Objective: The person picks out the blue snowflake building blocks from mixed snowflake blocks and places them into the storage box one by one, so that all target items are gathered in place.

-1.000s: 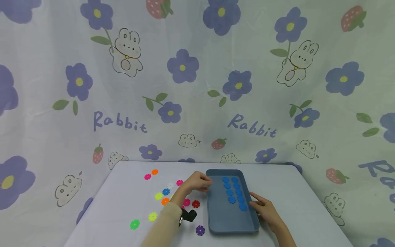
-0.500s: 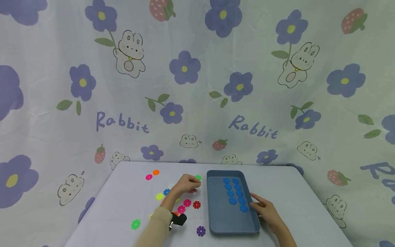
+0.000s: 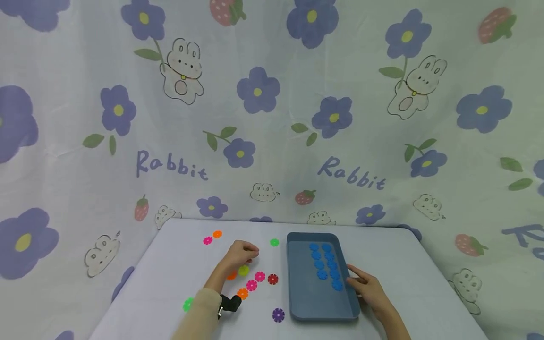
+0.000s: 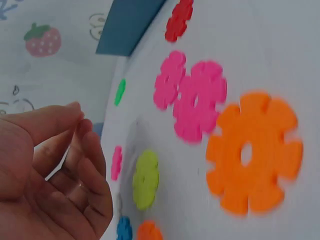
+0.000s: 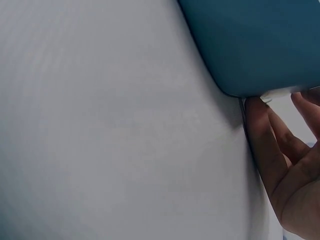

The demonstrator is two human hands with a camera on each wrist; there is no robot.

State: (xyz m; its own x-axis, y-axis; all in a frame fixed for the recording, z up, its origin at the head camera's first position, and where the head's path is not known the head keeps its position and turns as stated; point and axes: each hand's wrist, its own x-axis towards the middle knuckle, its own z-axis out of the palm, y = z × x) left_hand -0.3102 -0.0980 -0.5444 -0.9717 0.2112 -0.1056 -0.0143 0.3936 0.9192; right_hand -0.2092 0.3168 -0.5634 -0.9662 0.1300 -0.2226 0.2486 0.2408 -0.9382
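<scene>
In the head view my left hand (image 3: 238, 255) hovers over the loose snowflake discs on the left. Its thumb and index fingertips meet in the left wrist view, the other fingers loosely bent, and no disc shows between them. A yellow-green disc (image 4: 146, 180) and a blurred orange disc (image 4: 254, 154) lie near it. My right hand (image 3: 369, 288) touches the right side of a blue-grey tray (image 3: 303, 297). The right wrist view shows its fingertips against the tray's outer edge. Several blue discs (image 3: 319, 264) form two columns inside the tray.
Pink (image 3: 260, 276), red (image 3: 273, 279), purple (image 3: 278, 315) and green (image 3: 274, 242) discs lie left of the tray. Farther back are another pink disc (image 3: 208, 240) and an orange disc (image 3: 217, 234). A printed curtain (image 3: 272, 141) hangs behind the table.
My left hand has moved left, away from the tray's left rim to above the loose discs, uncovering a green disc. The right hand stays at the tray.
</scene>
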